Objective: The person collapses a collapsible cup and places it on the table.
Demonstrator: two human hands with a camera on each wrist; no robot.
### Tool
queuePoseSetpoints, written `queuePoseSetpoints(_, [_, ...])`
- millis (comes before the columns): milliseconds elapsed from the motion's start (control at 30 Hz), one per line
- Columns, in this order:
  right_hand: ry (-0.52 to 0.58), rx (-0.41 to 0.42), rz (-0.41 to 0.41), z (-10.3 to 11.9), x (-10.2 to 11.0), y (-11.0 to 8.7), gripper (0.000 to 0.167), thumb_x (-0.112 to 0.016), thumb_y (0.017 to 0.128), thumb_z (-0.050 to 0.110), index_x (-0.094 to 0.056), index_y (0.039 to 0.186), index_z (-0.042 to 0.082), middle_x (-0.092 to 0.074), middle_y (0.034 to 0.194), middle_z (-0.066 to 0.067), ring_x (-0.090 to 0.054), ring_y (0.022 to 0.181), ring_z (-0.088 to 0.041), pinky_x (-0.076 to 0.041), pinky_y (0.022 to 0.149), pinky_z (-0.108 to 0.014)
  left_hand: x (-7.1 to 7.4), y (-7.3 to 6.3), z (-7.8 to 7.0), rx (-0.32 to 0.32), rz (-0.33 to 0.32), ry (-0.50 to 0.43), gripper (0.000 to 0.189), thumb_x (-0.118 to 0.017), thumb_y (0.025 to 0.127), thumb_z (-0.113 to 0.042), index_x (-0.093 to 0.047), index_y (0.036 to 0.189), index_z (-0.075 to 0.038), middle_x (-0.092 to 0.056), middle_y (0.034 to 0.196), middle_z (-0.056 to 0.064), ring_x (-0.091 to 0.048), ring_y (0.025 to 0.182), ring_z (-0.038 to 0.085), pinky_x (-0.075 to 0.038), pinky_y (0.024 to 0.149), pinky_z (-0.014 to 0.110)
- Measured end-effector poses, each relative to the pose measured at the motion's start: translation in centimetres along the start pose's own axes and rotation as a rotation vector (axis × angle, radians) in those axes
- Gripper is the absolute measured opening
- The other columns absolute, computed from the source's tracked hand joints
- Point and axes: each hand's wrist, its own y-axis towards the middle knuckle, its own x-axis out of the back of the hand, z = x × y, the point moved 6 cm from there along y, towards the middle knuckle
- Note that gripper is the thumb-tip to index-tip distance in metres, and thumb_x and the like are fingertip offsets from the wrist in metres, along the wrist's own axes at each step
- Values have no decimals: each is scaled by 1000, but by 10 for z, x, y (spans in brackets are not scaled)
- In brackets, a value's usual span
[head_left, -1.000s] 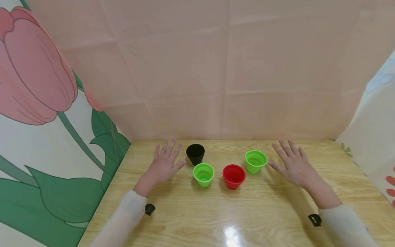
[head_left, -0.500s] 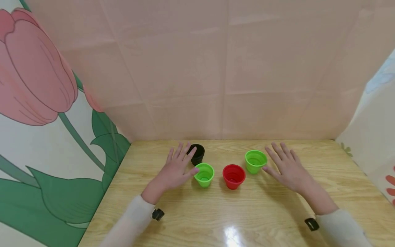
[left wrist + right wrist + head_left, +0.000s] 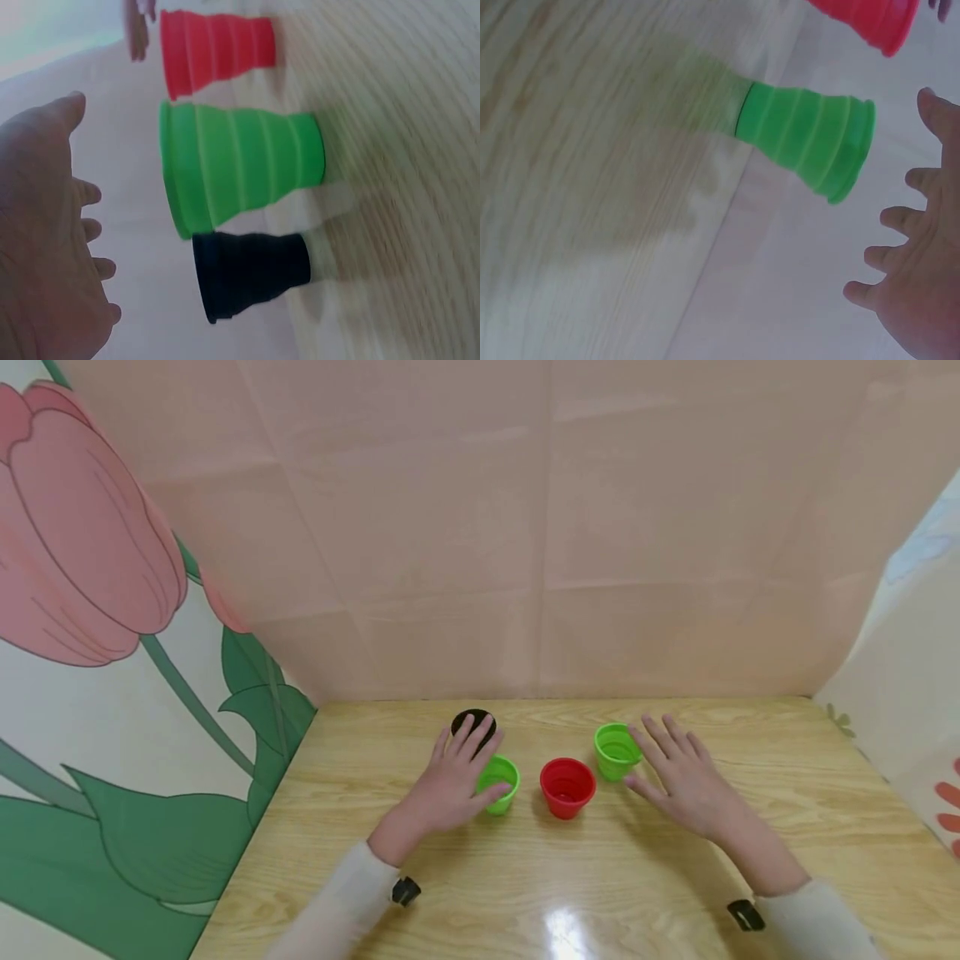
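Four ribbed cups are out of the question to count, so several stand upright on the wooden table (image 3: pixel 480 877). My left hand (image 3: pixel 450 781), fingers spread, hovers above the left green cup (image 3: pixel 507 774) and overlaps the black cup (image 3: pixel 462 723) behind it. In the left wrist view a gap shows between that hand and the green cup (image 3: pixel 240 161). My right hand (image 3: pixel 690 785) is also spread, just right of the right green cup (image 3: pixel 615 750), its fingertips overlapping the rim in the head view. Between the two green cups stands a red cup (image 3: pixel 567 787). Both hands hold nothing.
A pinkish cloth (image 3: pixel 540 543) hangs behind the table's far edge. Left of the table is a panel with a large painted tulip (image 3: pixel 97 535), and a pale panel (image 3: pixel 915 693) borders the right. Each wrist wears a small black device (image 3: pixel 406 891).
My left hand has moved right, from beside the cups to over the left green and black cups. My right hand has shifted left toward the right green cup. The cups have stayed put.
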Motion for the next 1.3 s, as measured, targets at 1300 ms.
queuePoseSetpoints(1300, [-38, 113, 35, 49, -30, 5, 74, -67, 97, 41, -36, 157, 10, -25, 164, -22, -21, 149, -48, -27, 116, -66, -36, 23, -63, -25, 101, 198, 80, -29, 101, -68, -17, 163, -19, -12, 169, 1, -3, 156, 31, -7, 125, 55])
